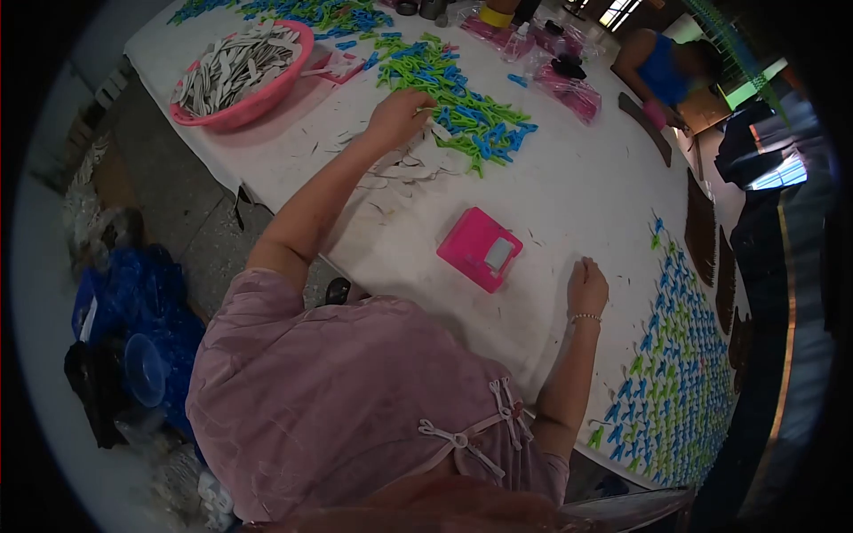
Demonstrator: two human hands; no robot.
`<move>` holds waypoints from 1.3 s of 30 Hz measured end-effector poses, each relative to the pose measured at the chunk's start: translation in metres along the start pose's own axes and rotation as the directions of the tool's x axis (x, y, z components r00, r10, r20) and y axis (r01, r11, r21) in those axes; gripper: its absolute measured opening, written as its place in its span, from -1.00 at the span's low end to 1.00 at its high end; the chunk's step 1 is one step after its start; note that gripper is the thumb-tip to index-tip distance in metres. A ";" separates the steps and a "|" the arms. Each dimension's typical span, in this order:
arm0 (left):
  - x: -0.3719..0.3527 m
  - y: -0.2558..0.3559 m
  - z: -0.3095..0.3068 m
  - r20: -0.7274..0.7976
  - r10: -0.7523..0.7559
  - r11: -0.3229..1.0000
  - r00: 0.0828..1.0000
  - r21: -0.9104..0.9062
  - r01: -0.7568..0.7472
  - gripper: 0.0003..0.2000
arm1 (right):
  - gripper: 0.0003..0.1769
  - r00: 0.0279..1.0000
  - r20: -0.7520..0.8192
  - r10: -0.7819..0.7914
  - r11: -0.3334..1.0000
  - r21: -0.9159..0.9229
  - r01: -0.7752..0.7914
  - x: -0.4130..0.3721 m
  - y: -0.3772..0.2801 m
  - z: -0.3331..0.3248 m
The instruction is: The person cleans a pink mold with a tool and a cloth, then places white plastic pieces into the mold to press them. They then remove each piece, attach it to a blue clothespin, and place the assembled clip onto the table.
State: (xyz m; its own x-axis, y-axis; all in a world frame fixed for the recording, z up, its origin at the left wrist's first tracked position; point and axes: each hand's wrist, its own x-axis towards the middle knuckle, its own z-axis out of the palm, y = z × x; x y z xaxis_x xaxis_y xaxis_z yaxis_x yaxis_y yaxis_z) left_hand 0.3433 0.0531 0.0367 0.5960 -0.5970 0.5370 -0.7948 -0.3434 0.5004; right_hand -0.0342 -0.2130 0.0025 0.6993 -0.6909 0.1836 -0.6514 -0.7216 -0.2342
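On the white-covered table (635,200), left hand (402,117), fingers curled, grip indeterminate, is beside loose green-and-blue plastic clothespins (462,114); square pink plastic box (480,249) lies between hands; right hand (588,286), closed, contents indeterminate, is near clothespin rows (677,377).

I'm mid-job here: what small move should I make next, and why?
Probably lower the left hand slightly and close its fingers on one clip at the near edge of the green and blue pile. That hand is already right beside the pile, while the right hand is farther off, past the pink box. I can't tell whether either hand already holds something.
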 end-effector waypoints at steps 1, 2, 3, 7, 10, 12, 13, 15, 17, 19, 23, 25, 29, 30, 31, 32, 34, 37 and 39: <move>0.004 -0.013 0.005 0.002 0.005 1.000 1.000 -0.003 -0.005 -0.82 | -0.60 0.994 0.035 0.103 0.980 0.169 -0.107 -0.003 -0.014 -0.011; 0.008 -0.024 0.012 -0.001 0.031 0.995 1.000 0.098 -0.031 -0.81 | -0.63 0.977 0.083 0.197 0.920 0.329 -0.213 -0.005 -0.024 -0.016; 0.010 -0.028 0.015 -0.002 0.058 0.979 0.998 0.196 -0.057 -0.79 | -0.63 0.976 0.076 0.203 0.919 0.329 -0.216 -0.007 -0.027 -0.014; 0.020 -0.029 0.019 0.215 -0.044 0.977 0.976 0.215 -0.003 -0.79 | -0.68 0.992 -0.126 -0.028 0.961 0.269 0.061 -0.012 -0.033 -0.004; 0.021 -0.028 0.007 0.354 -0.144 0.989 0.924 0.037 0.140 -0.83 | -0.72 0.970 -0.215 -0.114 0.955 0.246 0.166 -0.012 -0.042 -0.008; 0.018 -0.033 0.004 0.469 -0.280 0.927 0.837 -0.096 0.363 -0.84 | -0.74 0.962 -0.236 -0.137 0.946 0.255 0.198 -0.011 -0.051 -0.012; 0.016 -0.038 0.005 0.474 -0.276 0.927 0.836 -0.098 0.362 -0.84 | -0.75 0.947 -0.266 -0.183 0.934 0.252 0.251 -0.009 -0.058 -0.015; 0.013 -0.046 0.011 0.434 -0.217 0.947 0.874 -0.125 0.297 -0.84 | -0.77 0.929 -0.298 -0.220 0.922 0.248 0.298 -0.004 -0.074 -0.020; 0.009 -0.041 0.012 0.404 -0.181 0.958 0.897 -0.131 0.253 -0.83 | -0.79 0.900 -0.323 -0.292 0.877 0.285 0.387 -0.003 -0.092 -0.022; 0.007 -0.038 0.012 0.367 -0.146 0.969 0.918 -0.135 0.208 -0.82 | -0.79 0.885 -0.337 -0.321 0.859 0.290 0.422 0.000 -0.105 -0.022; 0.006 -0.035 0.012 0.312 0.121 0.992 0.942 -0.018 -0.122 -0.81 | -0.80 0.840 -0.364 -0.403 0.811 0.282 0.512 0.004 -0.117 -0.017; 0.010 -0.033 0.011 0.365 0.129 0.984 0.922 0.065 -0.164 -0.80 | -0.80 0.840 -0.359 -0.408 0.808 0.286 0.515 0.004 -0.120 -0.017; 0.016 -0.027 0.008 0.334 0.051 0.995 0.941 0.069 -0.078 -0.82 | -0.81 0.830 -0.360 -0.427 0.797 0.284 0.533 0.004 -0.123 -0.017; 0.017 -0.023 0.008 0.221 0.118 0.984 0.968 0.107 -0.145 -0.82 | -0.81 0.831 -0.363 -0.422 0.800 0.281 0.529 0.004 -0.124 -0.019; 0.018 -0.007 0.001 0.226 0.127 0.983 0.966 0.102 -0.153 -0.82 | -0.82 0.850 -0.356 -0.387 0.792 0.344 0.505 0.003 -0.127 -0.022; 0.017 0.010 -0.006 0.349 0.052 0.991 0.936 -0.134 -0.005 -0.84 | -0.83 0.871 -0.344 -0.351 0.780 0.407 0.475 0.000 -0.129 -0.025; 0.009 0.051 -0.021 0.498 0.018 0.922 0.867 -0.344 0.178 -0.85 | -0.83 0.885 -0.340 -0.318 0.763 0.462 0.452 0.001 -0.137 -0.031; -0.005 0.097 -0.030 0.517 0.173 0.910 0.838 -0.410 0.066 -0.85 | -0.84 0.900 -0.325 -0.289 0.691 0.580 0.432 -0.002 -0.155 -0.044; -0.012 0.112 -0.028 0.426 0.413 0.892 0.805 -0.370 -0.261 -0.86 | -0.85 0.907 -0.310 -0.284 0.640 0.644 0.420 -0.006 -0.158 -0.045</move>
State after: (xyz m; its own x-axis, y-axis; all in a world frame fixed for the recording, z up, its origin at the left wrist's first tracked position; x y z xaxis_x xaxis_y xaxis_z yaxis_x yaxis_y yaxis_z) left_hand 0.2503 0.0423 0.1050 0.1032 -0.9312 0.3496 -0.8220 0.1181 0.5571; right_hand 0.0516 -0.0971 0.0817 0.7282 -0.4356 0.5291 0.0665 -0.7235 -0.6871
